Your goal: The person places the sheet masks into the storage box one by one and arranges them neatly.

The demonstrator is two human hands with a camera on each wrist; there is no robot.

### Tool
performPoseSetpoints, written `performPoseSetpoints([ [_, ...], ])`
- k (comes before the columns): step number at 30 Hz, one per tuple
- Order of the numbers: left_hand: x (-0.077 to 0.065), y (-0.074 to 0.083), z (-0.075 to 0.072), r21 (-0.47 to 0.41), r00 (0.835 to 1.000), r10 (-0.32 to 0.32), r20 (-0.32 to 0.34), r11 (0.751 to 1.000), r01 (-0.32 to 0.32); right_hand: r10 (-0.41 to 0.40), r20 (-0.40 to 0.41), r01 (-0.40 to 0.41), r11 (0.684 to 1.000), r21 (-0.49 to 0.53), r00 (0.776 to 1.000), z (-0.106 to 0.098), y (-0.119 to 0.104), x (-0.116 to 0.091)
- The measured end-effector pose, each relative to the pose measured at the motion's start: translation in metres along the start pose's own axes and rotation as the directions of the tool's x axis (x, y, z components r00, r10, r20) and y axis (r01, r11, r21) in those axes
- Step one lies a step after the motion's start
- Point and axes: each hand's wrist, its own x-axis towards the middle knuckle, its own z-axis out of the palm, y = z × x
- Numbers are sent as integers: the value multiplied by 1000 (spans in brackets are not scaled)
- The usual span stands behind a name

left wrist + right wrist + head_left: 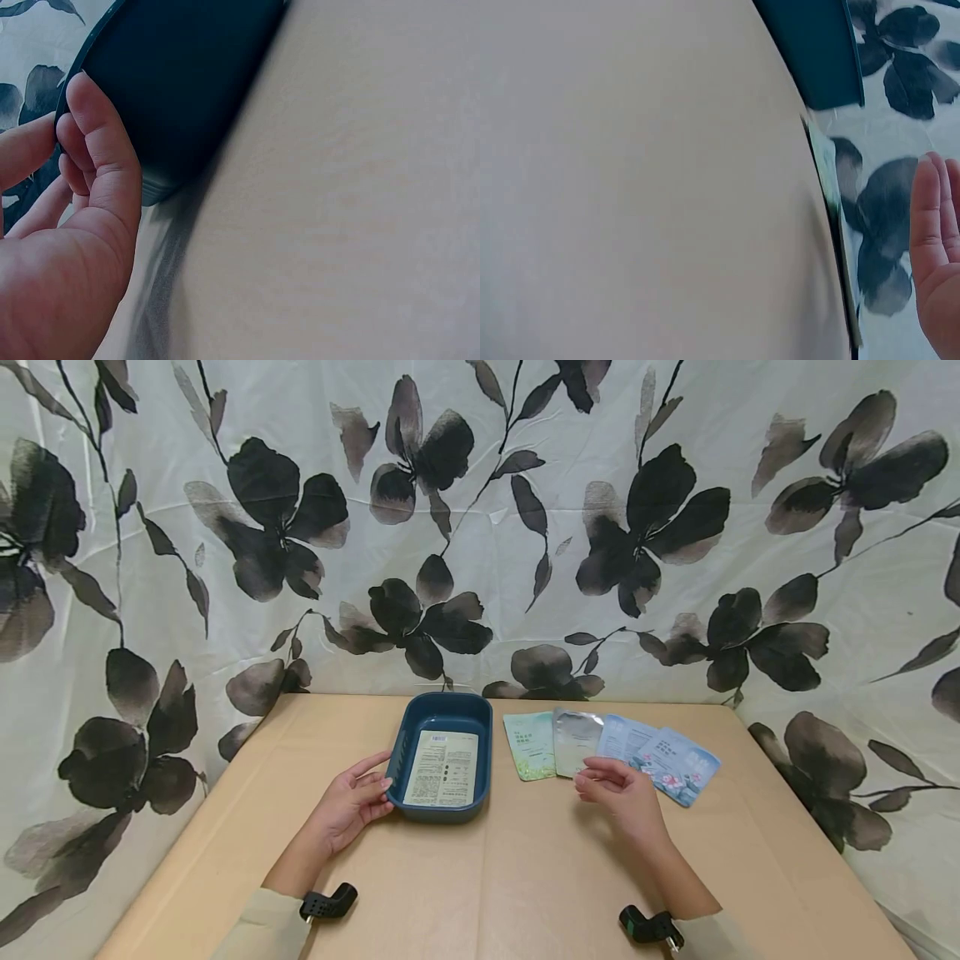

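One cream packet (438, 768) lies inside the blue tray (440, 815), whose rim the left hand (351, 806) grips; just beyond the right hand (624, 795), relaxed and empty, a green packet (532, 745), silver packet (575, 739) and two blue packets (681, 767) remain outside.

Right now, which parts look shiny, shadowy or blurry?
Head view: the silver sachet shines, and the right hand casts a soft shadow on the table; left wrist view: the dark-blue tray has a blurry edge; right wrist view: looks dim.
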Motion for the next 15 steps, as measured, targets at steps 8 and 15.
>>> performPoseSetpoints([
  [8,0,2,1,-8,999,-14,-37,1000,14,-7,-92,7,1000,1,996,-30,6,-2],
  [15,0,3,3,-11,999,-24,-43,1000,23,-30,-164,36,999,28,986,-60,8,-4],
])
